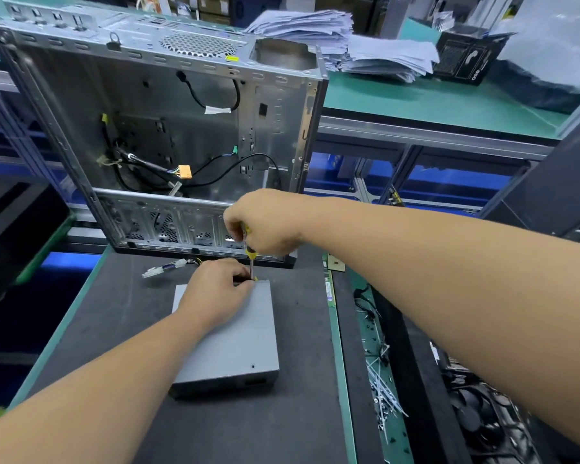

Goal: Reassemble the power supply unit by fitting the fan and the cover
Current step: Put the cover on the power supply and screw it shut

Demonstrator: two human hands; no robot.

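Head view: right hand (265, 226) grips upright screwdriver (250, 254); power supply unit (238, 336) lengthwise away

Dark mat (121, 329) on green bench (64, 326): grey power supply unit (238, 343) flat at centre; open computer case (168, 135) upright behind; white connectors (164, 267) between.

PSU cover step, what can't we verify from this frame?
- Head view: screwdriver tip and any screw, hidden behind left hand.
- Fan: hidden under the cover.
- Near-corner hole: too small to tell if a screw sits there.
- PSU rear cables: partly hidden by left hand.
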